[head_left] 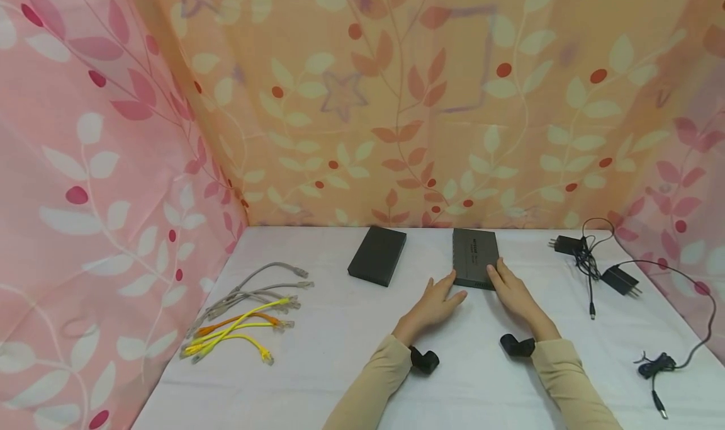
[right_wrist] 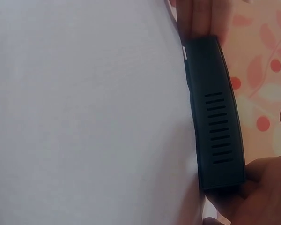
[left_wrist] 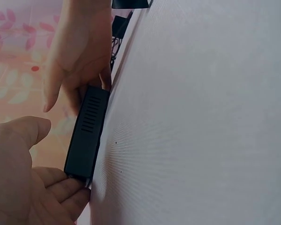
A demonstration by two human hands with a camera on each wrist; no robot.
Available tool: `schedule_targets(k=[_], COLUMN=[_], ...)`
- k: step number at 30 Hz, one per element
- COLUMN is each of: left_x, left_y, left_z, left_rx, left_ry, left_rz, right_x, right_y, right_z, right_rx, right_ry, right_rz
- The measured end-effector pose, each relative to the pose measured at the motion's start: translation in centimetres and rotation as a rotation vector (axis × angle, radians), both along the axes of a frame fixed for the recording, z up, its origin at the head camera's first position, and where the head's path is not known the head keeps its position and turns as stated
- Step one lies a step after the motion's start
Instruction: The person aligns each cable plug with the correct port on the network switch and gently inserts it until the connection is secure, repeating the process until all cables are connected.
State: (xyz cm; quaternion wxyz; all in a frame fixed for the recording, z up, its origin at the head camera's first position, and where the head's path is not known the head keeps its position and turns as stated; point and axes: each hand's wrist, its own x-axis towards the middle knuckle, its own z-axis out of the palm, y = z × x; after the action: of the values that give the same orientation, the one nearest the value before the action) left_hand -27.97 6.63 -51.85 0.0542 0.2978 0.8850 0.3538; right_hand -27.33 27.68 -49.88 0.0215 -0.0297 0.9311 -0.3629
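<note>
A dark grey network switch [head_left: 474, 254] with pale lettering lies flat on the white table, its narrow vented side facing me. At its left end is my left hand [head_left: 433, 305], fingers nearly straight and fingertips against the edge, thumb held apart. My right hand [head_left: 512, 291] touches the near right corner with extended fingers. In the left wrist view, the slotted side of the switch [left_wrist: 86, 133] spans the gap between both hands. The right wrist view shows the same slots on the switch [right_wrist: 215, 122], with fingers at either end.
Left of the switch lies a second black box [head_left: 377, 255]. Grey, yellow and orange network cables [head_left: 243, 320] are bunched at the left. Black power adapters [head_left: 620, 281] with coiled cords lie at the right, one cord trailing to the near right. Patterned curtains [head_left: 351, 102] enclose the table.
</note>
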Motion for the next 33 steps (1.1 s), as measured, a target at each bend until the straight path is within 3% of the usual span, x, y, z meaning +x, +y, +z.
schedule_targets(k=[15,22,33], left_x=[0.8,1.2,1.5], left_y=[-0.8,-1.2,-1.8], left_z=[0.7,0.9,0.8], left_rx=[0.038,0.033,0.071], left_ry=[-0.07,-0.112,-0.102], left_rz=[0.03,0.102,0.16], right_x=[1.3,1.8,2.7], right_y=[-1.0,-2.0,-4.0], right_z=[0.3,0.2,-0.1], right_rx=[-0.01,0.001,-0.036], right_ry=[-0.022,-0.005,0.025], right_rz=[-0.008,-0.033,-0.056])
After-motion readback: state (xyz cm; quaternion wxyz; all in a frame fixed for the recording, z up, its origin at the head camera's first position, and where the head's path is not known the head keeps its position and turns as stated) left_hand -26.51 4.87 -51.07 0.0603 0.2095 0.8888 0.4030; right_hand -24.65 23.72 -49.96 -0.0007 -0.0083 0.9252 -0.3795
